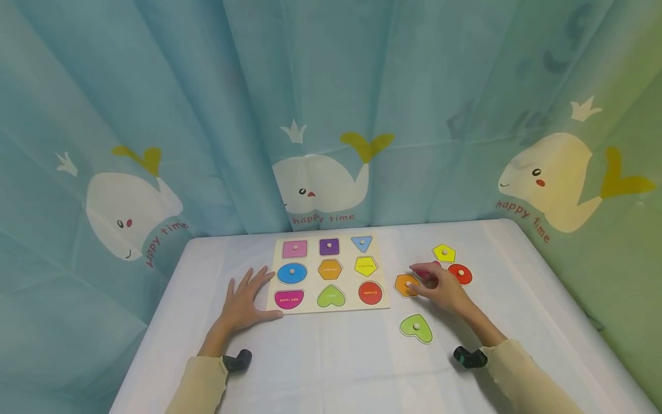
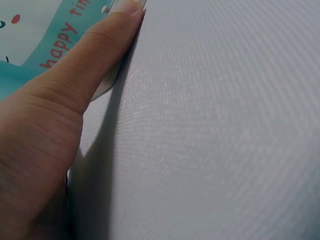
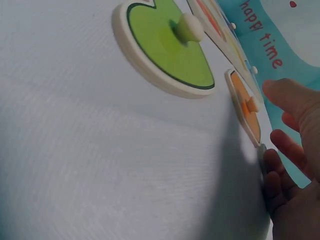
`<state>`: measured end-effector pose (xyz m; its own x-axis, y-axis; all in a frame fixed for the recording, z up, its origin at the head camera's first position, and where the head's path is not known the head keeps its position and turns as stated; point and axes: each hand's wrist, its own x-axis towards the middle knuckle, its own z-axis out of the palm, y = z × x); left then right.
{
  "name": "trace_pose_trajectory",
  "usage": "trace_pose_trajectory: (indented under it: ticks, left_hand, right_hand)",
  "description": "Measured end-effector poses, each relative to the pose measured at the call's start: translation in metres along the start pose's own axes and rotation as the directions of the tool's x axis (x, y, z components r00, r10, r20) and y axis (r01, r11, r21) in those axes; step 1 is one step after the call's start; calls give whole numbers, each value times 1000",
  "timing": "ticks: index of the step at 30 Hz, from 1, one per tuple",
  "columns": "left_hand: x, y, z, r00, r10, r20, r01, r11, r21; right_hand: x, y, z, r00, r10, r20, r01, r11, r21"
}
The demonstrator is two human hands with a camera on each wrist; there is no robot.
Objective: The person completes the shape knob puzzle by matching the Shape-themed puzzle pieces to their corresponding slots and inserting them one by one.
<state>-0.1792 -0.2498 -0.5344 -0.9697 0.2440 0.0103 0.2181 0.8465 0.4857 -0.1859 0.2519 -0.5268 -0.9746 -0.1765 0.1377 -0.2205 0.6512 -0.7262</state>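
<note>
PLACE: curtained-off table corner, room type unclear | SIGNS: blue curtain (image 1: 331, 69) behind, printed with cartoon whales (image 1: 331, 179) ("happy time" lettered beneath); white-covered table (image 1: 331, 356) against it

A blue curtain (image 1: 331, 57) printed with whales hangs beyond the left hand (image 1: 245, 303) and the right hand (image 1: 441, 287): one pale whale (image 1: 111, 198) ahead and left of the left hand, a second whale (image 1: 331, 178) ahead between both, a third whale (image 1: 561, 164) ahead and right of the right hand. Red lettering (image 1: 323, 219) beneath each reads "happy time." A white surface (image 1: 331, 368) spreads beneath both hands.
</note>
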Motion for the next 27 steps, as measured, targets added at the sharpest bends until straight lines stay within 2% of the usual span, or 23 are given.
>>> trace_pose_trajectory:
  ticks: [6,27]
  left_hand:
    - [0,0,0,1000,3,-1,-3,1000,3]
    - [1,-1,1,1000,0,-4,0,1000,7]
  right_hand:
    - [0,1,4,1000,21,11,-20,1000,-13]
    - [3,2,13,999,-27,-18,26,999,-44]
